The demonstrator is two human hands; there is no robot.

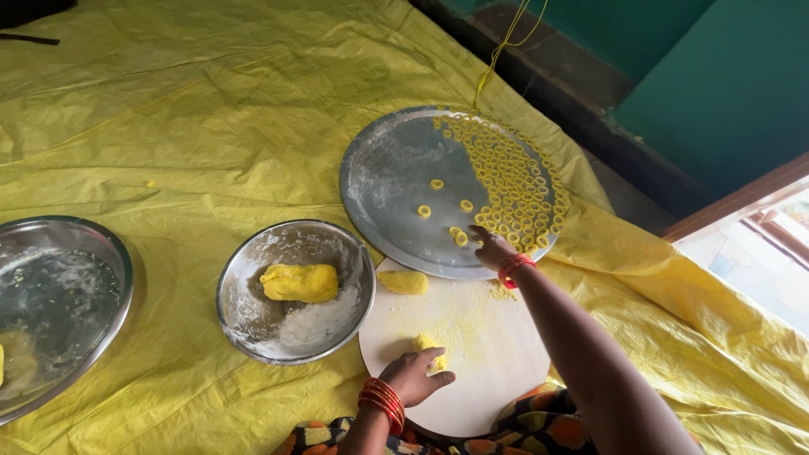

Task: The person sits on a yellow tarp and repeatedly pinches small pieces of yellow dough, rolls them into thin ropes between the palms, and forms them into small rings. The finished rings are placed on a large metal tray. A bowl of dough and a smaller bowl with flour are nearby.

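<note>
My left hand (415,376) rests on a round white board (489,362), its fingers closed over a small lump of yellow dough (425,344). My right hand (491,249) reaches forward to the near edge of a large steel plate (396,177), fingertips at a small yellow dough ring (458,235). Several dough rings (510,181) lie packed on the plate's right half. Another dough piece (403,281) lies at the board's far edge. Both wrists wear red bangles.
A floured steel bowl (244,324) holds a bigger yellow dough block (299,282) left of the board. A large steel dish (109,253) sits at the far left. Everything lies on a yellow plastic sheet (194,109). A teal wall and doorway run along the right.
</note>
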